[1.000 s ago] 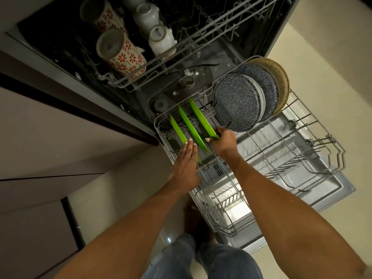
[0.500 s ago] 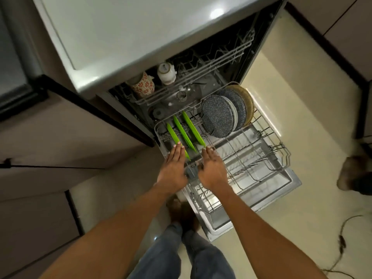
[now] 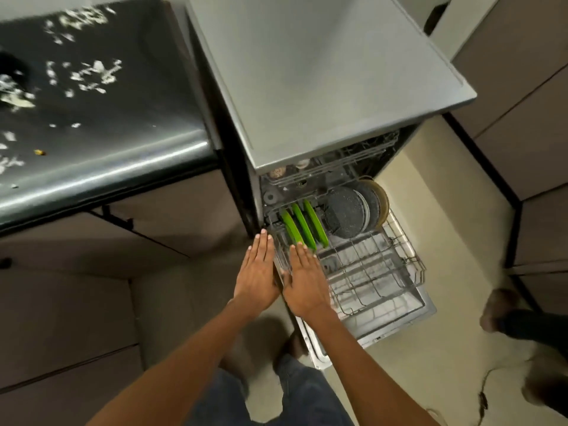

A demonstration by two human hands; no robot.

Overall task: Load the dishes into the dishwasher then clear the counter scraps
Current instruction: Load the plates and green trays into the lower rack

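Now both hands (image 3: 278,279) hover flat, off the green plates (image 3: 302,226).

We find no readable text, labels, brands or numbers. The dishwasher (image 3: 332,87) top beyond the hands is plain grey, and the plates and rack just ahead of the fingers carry no lettering we can make out.

Pale cream floor (image 3: 455,186), glossy w/ soft glare. Grey-brown cabinet fronts (image 3: 76,302) at left, under dark shiny table (image 3: 123,142); more cabinets (image 3: 522,118) at right w/ black trim. Thin cable (image 3: 484,398) on floor, bottom right. Dim indoor light.
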